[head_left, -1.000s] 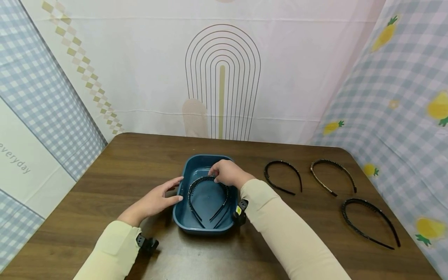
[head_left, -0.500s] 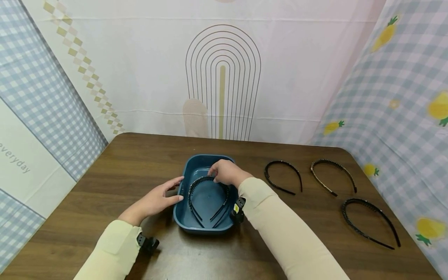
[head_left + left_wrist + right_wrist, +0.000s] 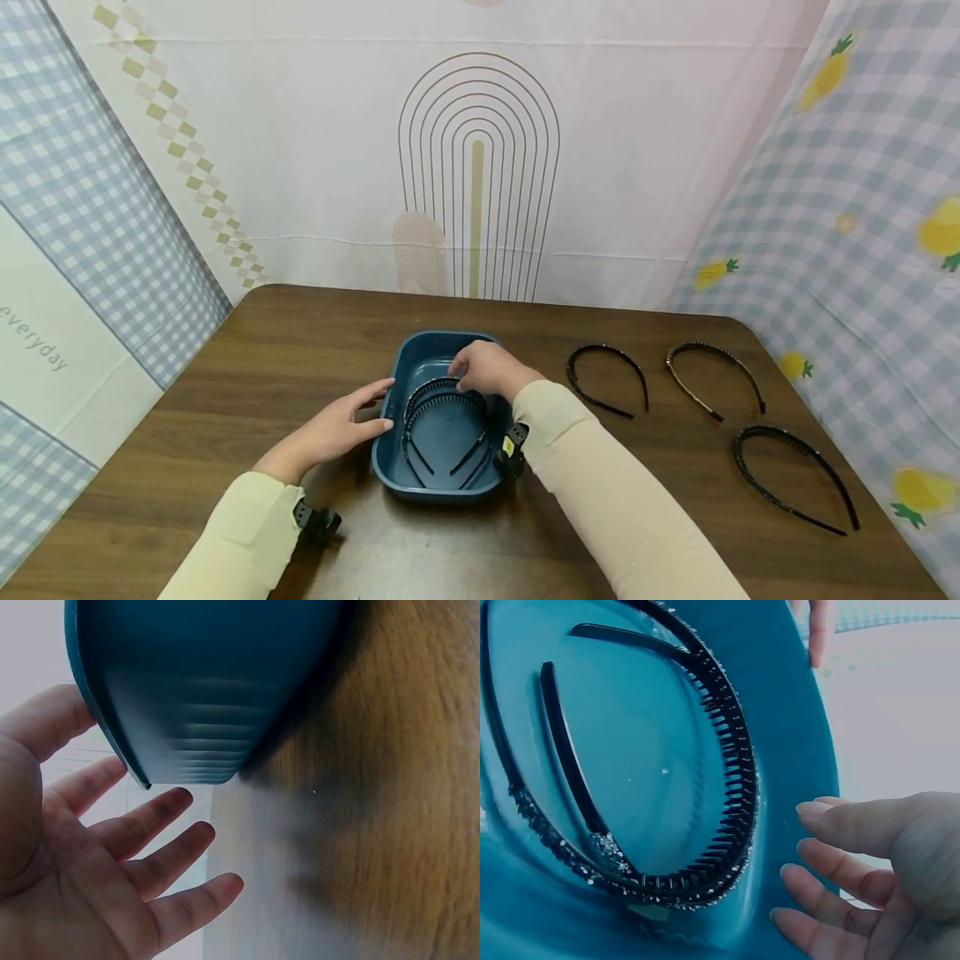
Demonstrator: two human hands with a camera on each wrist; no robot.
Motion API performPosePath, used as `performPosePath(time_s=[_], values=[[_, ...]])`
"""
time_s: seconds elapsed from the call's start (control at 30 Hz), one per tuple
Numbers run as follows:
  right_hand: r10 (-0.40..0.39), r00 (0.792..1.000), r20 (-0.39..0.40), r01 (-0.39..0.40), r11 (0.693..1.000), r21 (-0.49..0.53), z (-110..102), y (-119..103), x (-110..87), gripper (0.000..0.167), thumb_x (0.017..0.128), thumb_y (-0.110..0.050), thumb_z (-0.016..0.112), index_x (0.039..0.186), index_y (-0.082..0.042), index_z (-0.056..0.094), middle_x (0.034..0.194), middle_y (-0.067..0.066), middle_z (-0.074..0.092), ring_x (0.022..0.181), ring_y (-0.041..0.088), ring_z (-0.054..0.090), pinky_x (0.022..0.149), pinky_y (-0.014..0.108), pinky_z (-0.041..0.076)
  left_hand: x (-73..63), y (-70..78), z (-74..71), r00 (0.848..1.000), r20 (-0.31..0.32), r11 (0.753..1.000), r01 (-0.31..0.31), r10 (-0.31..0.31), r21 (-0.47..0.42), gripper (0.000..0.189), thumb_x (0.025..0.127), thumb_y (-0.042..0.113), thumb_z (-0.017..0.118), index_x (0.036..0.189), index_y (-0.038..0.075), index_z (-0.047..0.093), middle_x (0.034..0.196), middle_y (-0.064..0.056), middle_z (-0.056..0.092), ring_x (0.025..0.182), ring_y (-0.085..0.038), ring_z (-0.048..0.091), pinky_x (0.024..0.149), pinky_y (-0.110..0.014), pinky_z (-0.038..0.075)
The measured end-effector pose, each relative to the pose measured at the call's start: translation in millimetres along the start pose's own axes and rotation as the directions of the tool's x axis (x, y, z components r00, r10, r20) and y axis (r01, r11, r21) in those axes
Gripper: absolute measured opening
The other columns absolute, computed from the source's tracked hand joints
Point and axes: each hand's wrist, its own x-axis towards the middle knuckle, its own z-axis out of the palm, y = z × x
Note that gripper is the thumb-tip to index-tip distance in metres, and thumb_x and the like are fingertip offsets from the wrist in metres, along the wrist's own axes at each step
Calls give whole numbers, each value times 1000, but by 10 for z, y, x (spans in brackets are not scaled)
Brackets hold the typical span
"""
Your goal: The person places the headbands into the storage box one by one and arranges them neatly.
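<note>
A blue plastic basin stands on the table with two dark toothed headbands lying in it, partly overlapping. In the right wrist view, glittery studs show along their outer edges. My right hand hovers over the far right part of the basin. Its thumb and fingers are spread apart and hold nothing, a little off the headbands' curved end. My left hand touches the basin's left rim with thumb and forefinger, the other fingers stretched out beside the outer wall.
Right of the basin on the wooden table lie a thin black headband, a gold-toned headband and a thicker black headband. A white cloth hangs behind the table, checked cloth at the right.
The two headbands in the basin have come apart into separate arcs, one dropping toward me as my right fingers let go. My left hand stays at the rim.
</note>
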Motion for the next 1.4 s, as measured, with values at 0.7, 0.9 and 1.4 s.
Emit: performPosePath(time_s=[0.7,0.9,1.4], values=[[-42,986,-164,72,981,181,-179,215,-255,29,91,-8,66,119,-6,67,114,9,63,105,23,57,89,37,51,-47,-18,2,1000,-8,1000,7,-7,-8,65,95,27,61,150,6,32,149,-23,37,135,-46,35,103,-64,33],[-73,969,-235,125,969,212,-193,316,-333,30,91,-9,66,121,-6,66,115,9,62,104,24,57,89,37,52,-48,-22,12,1000,-10,1000,8,-8,-14,65,95,26,61,150,6,32,148,-24,38,134,-46,35,103,-65,33],[-115,876,-469,242,944,222,-221,629,-472,30,88,-9,71,117,-3,68,111,12,64,100,24,61,87,39,52,0,-6,26,1000,-5,1000,2,-2,-3,65,96,29,60,150,7,32,150,-22,36,135,-46,34,103,-65,32]])
